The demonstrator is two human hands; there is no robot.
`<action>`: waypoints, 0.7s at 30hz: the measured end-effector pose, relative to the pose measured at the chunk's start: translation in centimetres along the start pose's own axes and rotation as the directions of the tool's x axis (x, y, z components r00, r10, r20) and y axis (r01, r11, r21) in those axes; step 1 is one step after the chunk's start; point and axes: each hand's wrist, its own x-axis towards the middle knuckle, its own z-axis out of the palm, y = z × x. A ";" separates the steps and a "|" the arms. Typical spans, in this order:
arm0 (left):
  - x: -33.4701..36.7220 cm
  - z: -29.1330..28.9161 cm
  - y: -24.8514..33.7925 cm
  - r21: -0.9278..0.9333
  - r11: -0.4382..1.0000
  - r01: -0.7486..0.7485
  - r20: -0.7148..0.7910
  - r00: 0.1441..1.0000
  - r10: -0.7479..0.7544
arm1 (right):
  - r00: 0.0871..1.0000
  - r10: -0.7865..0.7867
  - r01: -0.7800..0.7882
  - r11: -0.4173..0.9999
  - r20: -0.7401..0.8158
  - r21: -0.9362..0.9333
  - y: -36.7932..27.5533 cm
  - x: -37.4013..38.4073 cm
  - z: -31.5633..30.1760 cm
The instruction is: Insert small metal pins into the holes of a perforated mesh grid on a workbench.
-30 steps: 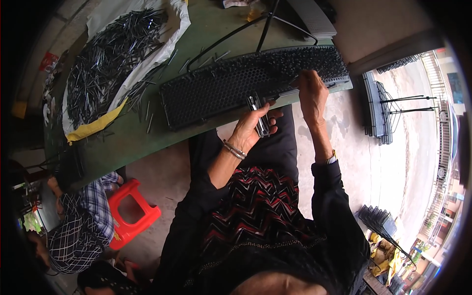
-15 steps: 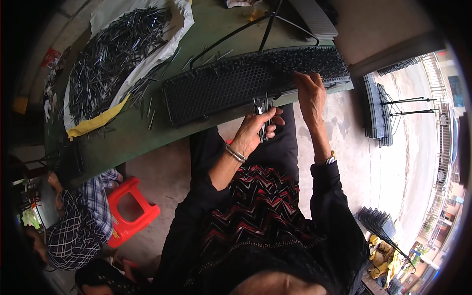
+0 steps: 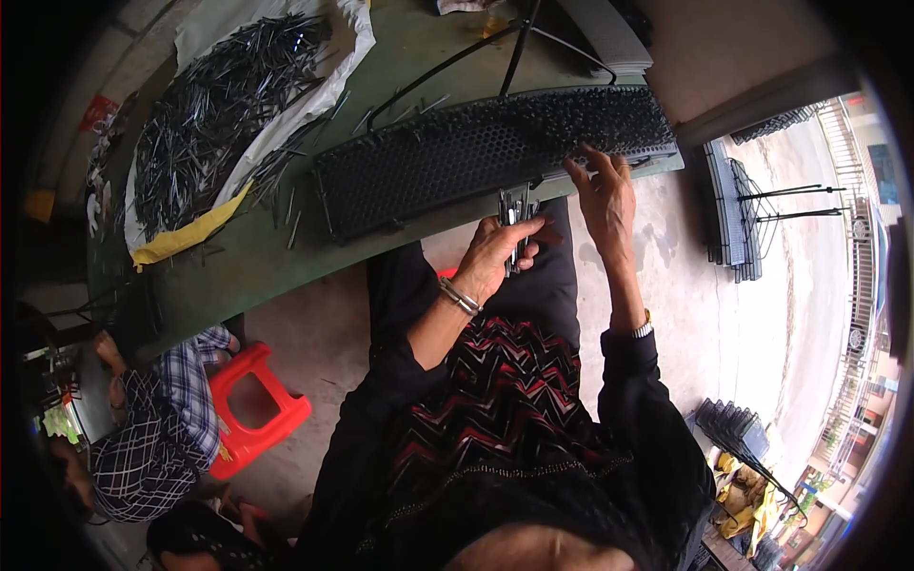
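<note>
Clutching: the left hand (image 3: pixel 490 252) has its fingers (image 3: pixel 522 231) clamped around a bundle of thin metal rods (image 3: pixel 512 211), tilted slightly, just in front of the honeycomb rack (image 3: pixel 409 176); a metal bracelet (image 3: pixel 459 297) circles the wrist.
Right hand: the right hand (image 3: pixel 609 200) reaches over the near edge of the rack, toward its right end, fingers (image 3: pixel 596 162) loosely apart; whether a thin rod lies at their tips is too small to tell.
Rack: black and perforated, it lies on the green table (image 3: pixel 257 276); short dark rod ends (image 3: pixel 609 114) crowd its right half and far edge, while many holes show at its left.
Behind the rack: black wire legs (image 3: pixel 515 62) rise from its far side.
Rod pile: left of the rack, a heap of dark rods (image 3: pixel 224 124) spreads on a white sheet (image 3: pixel 347 57).
Floor: a red stool (image 3: pixel 262 440) and a person in checked clothing (image 3: pixel 152 452) appear nearer and left of the rack; stacked racks (image 3: pixel 726 205) stand well to its right.
</note>
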 end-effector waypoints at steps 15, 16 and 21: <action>0.4 0.4 -0.7 0.012 1.000 -0.021 -0.018 1.000 0.022 | 0.842 0.036 -0.346 0.801 0.538 0.488 0.1 -1.2 -2.4; 0.6 0.2 -0.6 0.001 1.000 -0.015 -0.028 1.000 0.015 | 0.842 0.037 -0.347 0.801 0.538 0.489 0.1 -1.2 -2.3; 1.1 -0.4 -0.5 -0.058 0.998 -0.006 -0.036 0.999 0.004 | 0.986 0.166 -0.145 0.906 -0.019 0.397 0.2 0.1 -1.6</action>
